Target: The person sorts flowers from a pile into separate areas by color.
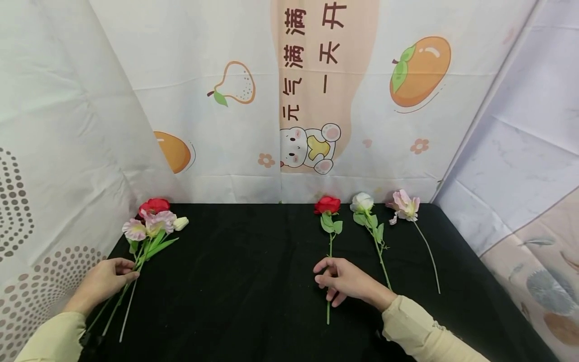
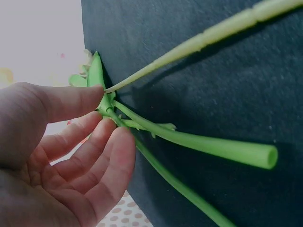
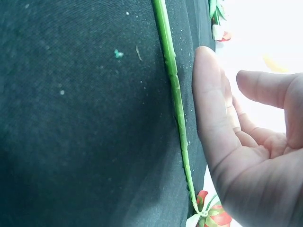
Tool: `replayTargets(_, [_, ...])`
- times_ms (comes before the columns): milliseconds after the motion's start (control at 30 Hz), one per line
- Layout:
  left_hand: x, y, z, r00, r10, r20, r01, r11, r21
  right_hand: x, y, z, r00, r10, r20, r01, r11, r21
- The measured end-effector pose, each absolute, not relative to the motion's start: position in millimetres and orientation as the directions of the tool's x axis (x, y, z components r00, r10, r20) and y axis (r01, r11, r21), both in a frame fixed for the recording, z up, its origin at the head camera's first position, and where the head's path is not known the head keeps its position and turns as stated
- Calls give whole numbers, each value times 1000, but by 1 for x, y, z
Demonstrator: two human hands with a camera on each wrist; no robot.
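At the left of the table, my left hand (image 1: 106, 279) pinches the stems of a small flower bunch between thumb and fingers. The bunch has a red flower (image 1: 155, 206), pale pink blooms (image 1: 160, 221) and a white tulip-like bud (image 1: 181, 223). In the left wrist view, several green stems (image 2: 213, 146) fan out past the fingertips. My right hand (image 1: 346, 281) is over the stem of a red rose (image 1: 327, 204) lying on the cloth. The right wrist view shows thumb and fingers apart, with the rose stem (image 3: 177, 99) beside them and nothing held.
Right of the red rose lie a white rose (image 1: 362, 202) with leaves and a pale pink flower (image 1: 405, 205) on a thin stem. Black cloth (image 1: 239, 281) covers the table. Printed curtains (image 1: 217, 136) hang behind it and along both sides.
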State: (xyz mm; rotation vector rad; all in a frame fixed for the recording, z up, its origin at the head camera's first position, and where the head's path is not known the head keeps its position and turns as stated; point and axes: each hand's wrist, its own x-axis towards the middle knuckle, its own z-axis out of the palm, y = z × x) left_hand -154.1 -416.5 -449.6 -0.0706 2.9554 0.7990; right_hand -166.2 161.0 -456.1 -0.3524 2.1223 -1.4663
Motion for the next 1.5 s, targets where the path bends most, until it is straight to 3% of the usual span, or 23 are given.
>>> replayTargets(233, [-154,-414,-452,-992,-7,-128,-76,836,543,-166,162,-456,-822,-497,-277,87,371,-924])
replayTargets(600, [-155,-412,-459,-963,-54,-263,-217,734,643,-165,162,-456,-820,-497,-284,100,363,-926])
replayTargets(933, [-157,-414,-468,-957,-54,-284,-251,647,721,-164,162,-456,-821,-493,-287,102,368,-924])
replayTargets(1500, [-160,-414,-472,-946,-58,-318,-282,630,724,-164,160,-463,-790,-527,-313,84,412,-907])
